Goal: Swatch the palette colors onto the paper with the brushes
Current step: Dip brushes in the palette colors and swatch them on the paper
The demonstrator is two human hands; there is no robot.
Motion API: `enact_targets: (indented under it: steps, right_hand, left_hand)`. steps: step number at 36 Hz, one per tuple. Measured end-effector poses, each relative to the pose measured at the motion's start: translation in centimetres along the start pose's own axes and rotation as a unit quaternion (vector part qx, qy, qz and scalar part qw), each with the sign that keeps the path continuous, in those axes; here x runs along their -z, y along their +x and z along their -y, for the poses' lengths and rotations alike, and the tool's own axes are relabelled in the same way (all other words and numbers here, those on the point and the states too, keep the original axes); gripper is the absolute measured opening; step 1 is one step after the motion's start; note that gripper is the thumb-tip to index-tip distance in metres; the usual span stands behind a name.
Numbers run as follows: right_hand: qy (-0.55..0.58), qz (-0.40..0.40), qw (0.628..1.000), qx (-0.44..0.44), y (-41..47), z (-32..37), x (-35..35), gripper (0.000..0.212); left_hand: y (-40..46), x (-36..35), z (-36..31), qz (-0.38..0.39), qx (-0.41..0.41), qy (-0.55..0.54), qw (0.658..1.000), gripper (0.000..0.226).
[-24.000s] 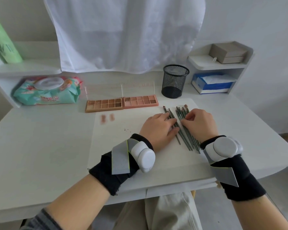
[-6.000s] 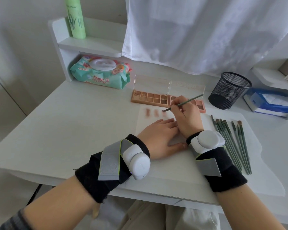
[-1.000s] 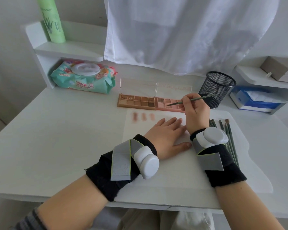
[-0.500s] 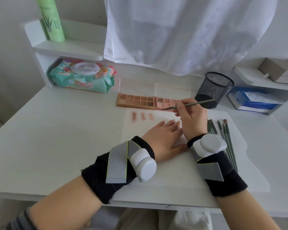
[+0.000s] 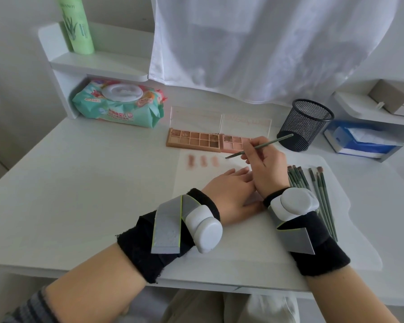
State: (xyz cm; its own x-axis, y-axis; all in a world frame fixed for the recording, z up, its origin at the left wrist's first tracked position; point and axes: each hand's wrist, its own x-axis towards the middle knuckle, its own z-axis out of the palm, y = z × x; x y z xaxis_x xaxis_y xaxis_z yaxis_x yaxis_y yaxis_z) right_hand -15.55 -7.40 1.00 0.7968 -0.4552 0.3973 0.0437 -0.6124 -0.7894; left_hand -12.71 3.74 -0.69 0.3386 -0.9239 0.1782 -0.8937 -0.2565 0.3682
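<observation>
Head view: right hand [image 5: 265,169] pinches a brush [image 5: 258,146] over the paper [image 5: 196,183], left hand [image 5: 229,194] flat on it; next, likely stroke beside the three swatches [image 5: 202,161].

White worktop [image 5: 79,183], white paper [image 5: 219,229] with 3 pinkish-brown swatches [image 5: 202,161]. Palette [image 5: 194,139]: tan and pink cases, brown, beige and rose pans. Brushes [image 5: 317,190]: grey-green handles, brown tips. Black mesh cup [image 5: 303,124]. Mint wipes pack [image 5: 119,104] with colourful print, white lid. Pale green bottle [image 5: 76,24]. Black wristbands [image 5: 149,243] with grey straps. White cloth [image 5: 254,43].
</observation>
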Motion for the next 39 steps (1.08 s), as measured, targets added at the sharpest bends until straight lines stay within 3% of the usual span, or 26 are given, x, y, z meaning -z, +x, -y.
enact_targets:
  steps: [8,14,19,32,39]
  right_hand:
    - [0.018,0.003,1.0,0.003,-0.13,-0.05,0.14,0.024]
    - [0.01,-0.006,1.0,0.002,-0.03,-0.18,0.04,0.018]
    - [-0.004,-0.002,1.0,0.009,0.0,-0.01,-0.05,0.015]
    - [0.027,-0.023,0.999,-0.003,-0.01,-0.12,0.17,0.016]
    - [0.038,-0.034,0.999,0.003,0.14,-0.07,0.38,0.017]
  left_hand:
    - [0.11,-0.19,0.14,0.004,0.005,-0.002,1.0,0.053]
    - [0.1,-0.11,0.13,0.008,0.004,0.0,1.0,0.057]
    - [0.08,-0.05,0.02,-0.003,0.0,-0.001,1.0,0.044]
    - [0.3,-0.38,0.35,0.018,0.008,0.007,1.0,0.049]
    - [-0.19,-0.27,0.54,0.021,-0.013,-0.003,1.0,0.075]
